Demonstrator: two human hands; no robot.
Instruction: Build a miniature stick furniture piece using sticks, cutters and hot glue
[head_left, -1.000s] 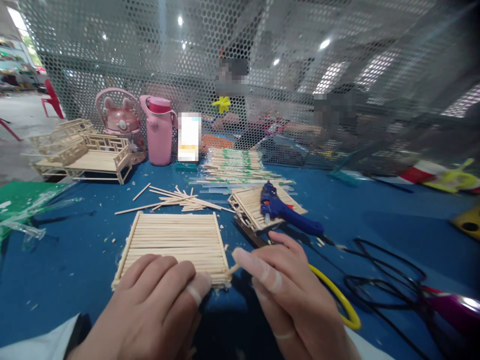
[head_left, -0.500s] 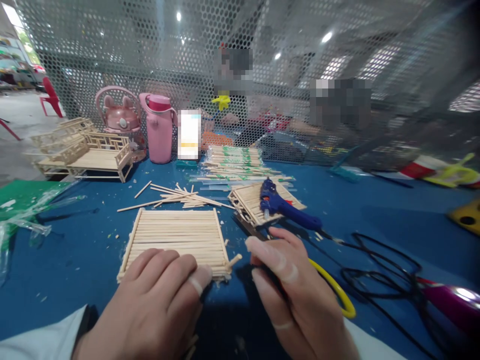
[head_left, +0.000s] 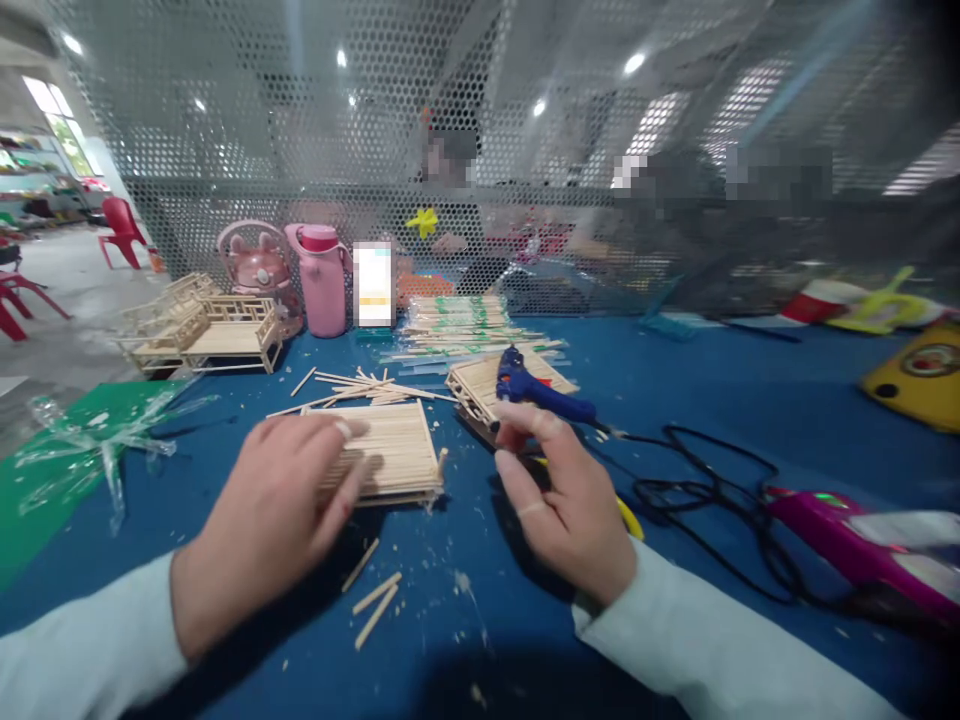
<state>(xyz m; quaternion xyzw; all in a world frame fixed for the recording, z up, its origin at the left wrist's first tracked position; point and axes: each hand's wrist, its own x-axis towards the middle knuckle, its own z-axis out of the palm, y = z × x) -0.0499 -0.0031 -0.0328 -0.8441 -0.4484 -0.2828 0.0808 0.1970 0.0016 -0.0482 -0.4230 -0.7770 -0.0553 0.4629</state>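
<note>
My left hand (head_left: 274,490) is over the left part of a flat panel of thin wooden sticks (head_left: 394,450). Its thumb and fingers are apart, and they hide that side of the panel. On the right, my right hand (head_left: 574,500) is half curled, with a gap between thumb and forefinger and nothing seen there. Beneath it lies a cutting tool with a yellow handle (head_left: 630,517), mostly covered. White tape wraps some fingertips. A blue glue gun (head_left: 551,393) rests across a smaller stick piece (head_left: 476,385) just beyond. Three short sticks (head_left: 377,592) lie in front of the panel.
Loose sticks (head_left: 367,385) and bundled sticks (head_left: 457,320) lie farther back. Small stick-built furniture (head_left: 232,335), a pink bottle (head_left: 322,285) and a phone (head_left: 373,285) stand behind. Black cable (head_left: 697,490) and a purple device (head_left: 832,520) are at right; mesh closes the back.
My left hand has moved off the panel's near edge to its left part. My right hand's fingers have loosened above the yellow-handled tool. The view has shifted, revealing the short sticks.
</note>
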